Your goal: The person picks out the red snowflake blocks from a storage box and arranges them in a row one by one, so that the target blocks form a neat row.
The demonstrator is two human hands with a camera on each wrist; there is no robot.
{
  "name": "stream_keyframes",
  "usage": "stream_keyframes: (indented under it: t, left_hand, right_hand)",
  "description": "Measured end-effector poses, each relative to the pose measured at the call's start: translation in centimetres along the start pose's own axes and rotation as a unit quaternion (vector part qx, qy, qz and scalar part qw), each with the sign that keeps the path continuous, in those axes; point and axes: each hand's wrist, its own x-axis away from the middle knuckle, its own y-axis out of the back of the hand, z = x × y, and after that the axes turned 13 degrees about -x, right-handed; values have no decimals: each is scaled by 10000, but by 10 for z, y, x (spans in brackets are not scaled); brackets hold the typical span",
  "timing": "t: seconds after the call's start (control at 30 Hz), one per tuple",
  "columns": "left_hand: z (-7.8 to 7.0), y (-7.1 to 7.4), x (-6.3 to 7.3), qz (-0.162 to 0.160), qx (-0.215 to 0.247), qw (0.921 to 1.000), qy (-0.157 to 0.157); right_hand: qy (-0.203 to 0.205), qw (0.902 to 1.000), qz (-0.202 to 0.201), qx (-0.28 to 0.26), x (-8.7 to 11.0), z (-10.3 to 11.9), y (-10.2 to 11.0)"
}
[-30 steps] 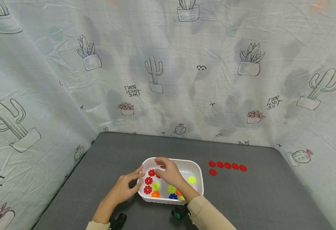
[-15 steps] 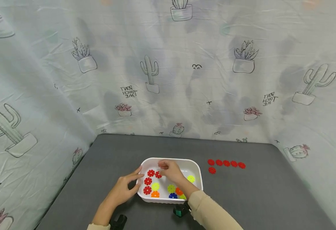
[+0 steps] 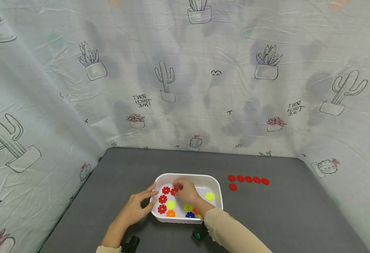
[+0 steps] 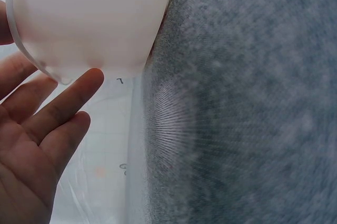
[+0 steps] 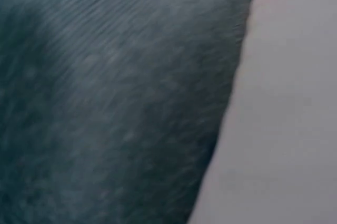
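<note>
At the left end of a white plastic tray (image 3: pixel 215 181), my left hand (image 3: pixel 137 207) has its fingers spread along the rim and wall. The left wrist view shows the hand (image 4: pixel 37 124) with fairly straight fingers touching the tray's outside (image 4: pixel 95 18) and rim. My right hand (image 3: pixel 187 191) reaches into the tray with bent fingers, thumb and fingertips right at a red notched plastic disc (image 3: pixel 173 192). Whether they pinch it I cannot tell. More red discs (image 3: pixel 162 199) line the tray's left side. The right wrist view shows only the tray wall (image 5: pixel 284 108) and cloth.
Yellow discs (image 3: pixel 209 196), an orange disc (image 3: pixel 170 213) and a blue disc (image 3: pixel 190 214) also lie in the tray. Right of it, several red discs (image 3: pixel 248 179) form a row, with one (image 3: pixel 233 187) below. A printed curtain (image 3: pixel 185 88) surrounds the grey-covered table (image 3: pixel 267 218).
My right hand has lowered into the tray, its fingers drawing closer together beside the red disc. My left hand has stayed at the tray's left end. The view has shifted slightly.
</note>
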Motion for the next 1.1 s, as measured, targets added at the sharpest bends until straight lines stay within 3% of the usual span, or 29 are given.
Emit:
stream_keyframes:
  t: [0.27, 0.5, 0.6, 0.8, 1.1]
  left_hand:
    - [0, 0, -1, -49, -45, 10000, -43]
    - [-1, 1, -2, -37, -26, 10000, -78]
    - [-2, 1, -2, -19, -26, 10000, -67]
    - [-2, 2, -1, -9, -25, 10000, -67]
    - [-1, 1, -1, -58, 17, 9999, -121]
  right_hand:
    - [263, 9986, 14, 463, 1, -1, -3]
    - [415, 9894, 179, 1378, 0, -1, -3]
    - [384, 9873, 244, 1523, 2, 0, -3]
    - [400, 9860, 298, 1590, 6, 1, -4]
    - [322, 9901, 72, 1367, 6, 5, -2]
